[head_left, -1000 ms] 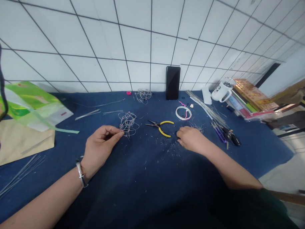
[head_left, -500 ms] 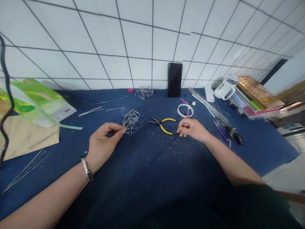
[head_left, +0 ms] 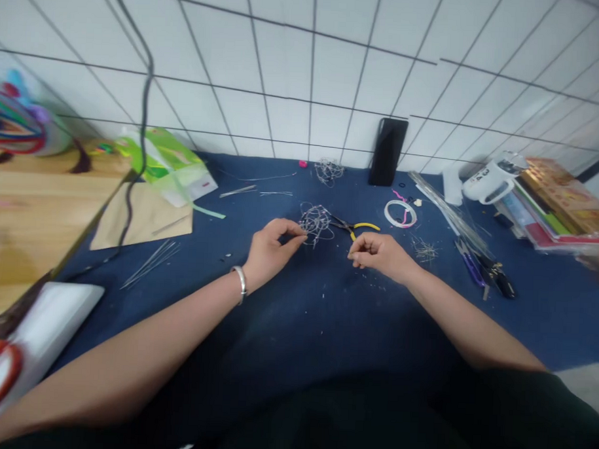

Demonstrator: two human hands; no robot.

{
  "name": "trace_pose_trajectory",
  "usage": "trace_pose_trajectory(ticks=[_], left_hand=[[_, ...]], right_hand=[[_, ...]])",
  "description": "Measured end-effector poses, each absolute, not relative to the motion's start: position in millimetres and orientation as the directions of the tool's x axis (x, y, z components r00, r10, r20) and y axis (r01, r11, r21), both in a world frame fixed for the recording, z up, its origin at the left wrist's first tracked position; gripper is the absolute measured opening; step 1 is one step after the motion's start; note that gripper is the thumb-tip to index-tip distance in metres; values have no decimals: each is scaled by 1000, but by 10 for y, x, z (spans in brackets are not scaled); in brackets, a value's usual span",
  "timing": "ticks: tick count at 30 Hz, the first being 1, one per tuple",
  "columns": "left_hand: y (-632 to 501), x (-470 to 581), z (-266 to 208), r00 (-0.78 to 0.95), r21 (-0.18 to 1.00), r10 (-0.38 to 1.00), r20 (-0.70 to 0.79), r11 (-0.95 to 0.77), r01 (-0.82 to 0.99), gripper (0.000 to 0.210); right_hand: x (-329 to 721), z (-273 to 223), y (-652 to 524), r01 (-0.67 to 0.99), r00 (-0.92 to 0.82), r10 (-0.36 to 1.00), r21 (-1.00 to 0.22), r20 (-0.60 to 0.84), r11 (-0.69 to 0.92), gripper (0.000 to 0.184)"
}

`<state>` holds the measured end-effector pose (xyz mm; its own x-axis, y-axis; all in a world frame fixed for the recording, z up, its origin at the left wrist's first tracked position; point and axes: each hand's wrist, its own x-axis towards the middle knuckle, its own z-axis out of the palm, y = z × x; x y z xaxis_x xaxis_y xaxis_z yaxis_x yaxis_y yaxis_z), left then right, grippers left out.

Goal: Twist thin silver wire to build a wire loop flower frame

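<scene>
My left hand (head_left: 276,248) is closed in a pinch on the lower left edge of a tangled ball of thin silver wire (head_left: 315,220). A few small reddish spots show among its loops. Just right of the ball lie pliers with yellow handles (head_left: 366,225), one handle partly behind my right hand (head_left: 379,255). That hand's thumb and fingertips are pressed together low over the blue cloth (head_left: 295,355). Whatever sits between them is too small to make out. Tiny wire clippings (head_left: 371,279) are scattered below it.
Behind stand a second wire tangle (head_left: 329,171) and a black phone (head_left: 388,152) against the tiled wall. To the right are a white ring-shaped coil (head_left: 387,217), purple-handled pliers (head_left: 471,264), a mug (head_left: 490,182) and books (head_left: 565,201). Red-handled scissors (head_left: 17,368) lie far left.
The view has swung left, bringing the scissors into sight. My left hand and the wire ball have shifted right, nearer the pliers. My right hand has come left, closer to them.
</scene>
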<state>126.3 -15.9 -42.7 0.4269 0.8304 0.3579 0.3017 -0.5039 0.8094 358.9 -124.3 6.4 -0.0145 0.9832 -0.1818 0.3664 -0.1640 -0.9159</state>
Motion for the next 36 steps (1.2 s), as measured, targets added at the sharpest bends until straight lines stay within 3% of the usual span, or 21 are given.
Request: trace_pose_trajectory(ticks=[5,11,14,23,29,36], left_hand=[[-162,1255,-418,459,797,806,374,-533,285,4],[-122,1247,-420,445,902,849,285,-395,176,4],[-91,1254,-411,440,950,873,213,-290,115,5],[-95,1272,-428,487,983,860,154,-181,8,7],[-130,1266,-409,519,973,834,186,-231,23,11],[-125,1278,-432,535,951,817,215,-299,76,18]], right_hand=[[3095,263,-988,535,-121,993,-841,13,76,4],[2895,131,-743,818,-252,909,-430,331,383,14],[2940,8,-706,838,-260,891,-372,371,399,15],[2997,-142,-726,874,-219,877,-313,428,371,17],[2991,-200,-750,892,-180,896,-317,407,323,16],[2998,-267,-718,927,-180,880,-225,439,302,19]])
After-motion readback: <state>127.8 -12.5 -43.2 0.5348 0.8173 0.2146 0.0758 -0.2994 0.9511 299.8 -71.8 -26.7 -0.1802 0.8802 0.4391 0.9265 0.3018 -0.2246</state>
